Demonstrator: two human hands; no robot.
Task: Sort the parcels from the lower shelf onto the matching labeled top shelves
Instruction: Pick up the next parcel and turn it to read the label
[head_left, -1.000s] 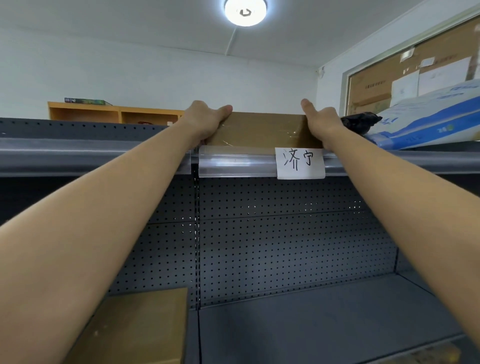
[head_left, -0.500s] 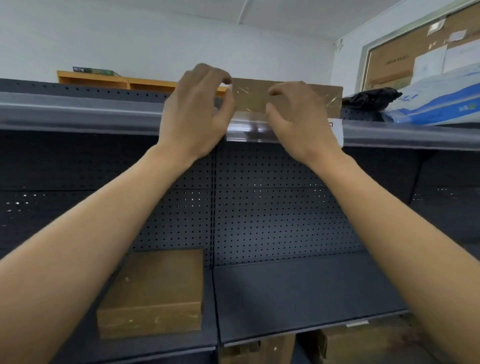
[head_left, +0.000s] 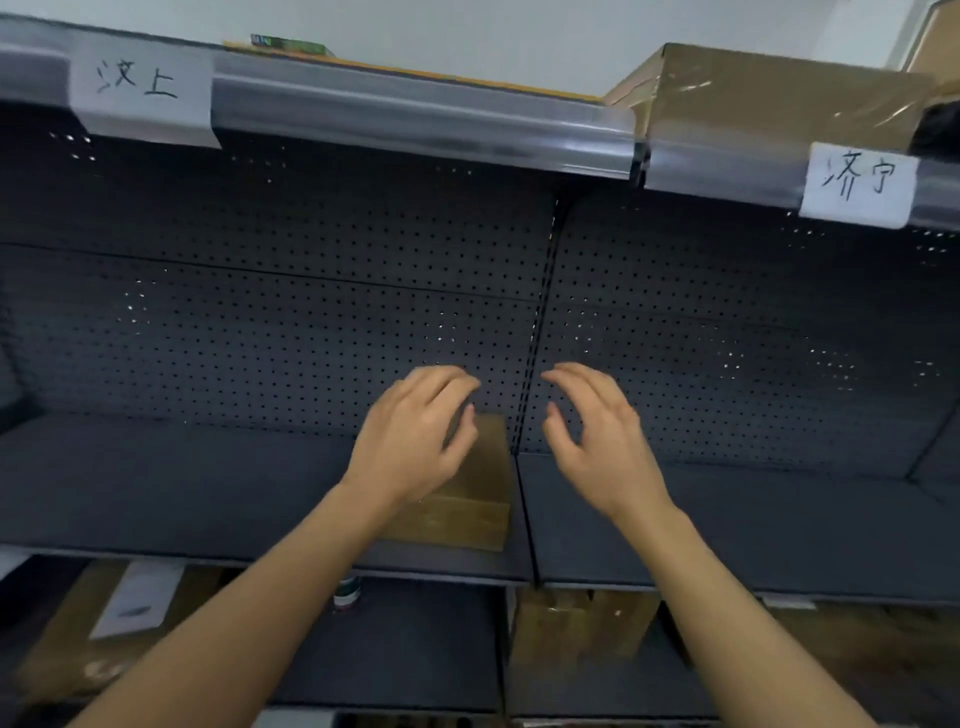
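Dark pegboard shelving unit (head_left: 270, 322) with grey shelves: on the top shelf (head_left: 415, 119) we log two handwritten paper labels, the left label (head_left: 140, 85) and the right label (head_left: 857, 184), with a taped cardboard parcel (head_left: 779, 98) standing above the right one. On the middle shelf (head_left: 156, 483) we log a small brown cardboard box (head_left: 467, 499) at the divider. Our left hand (head_left: 415, 436) hovers over that box and our right hand (head_left: 597, 441) just beside it, fingers spread and curled, both gripping nothing.
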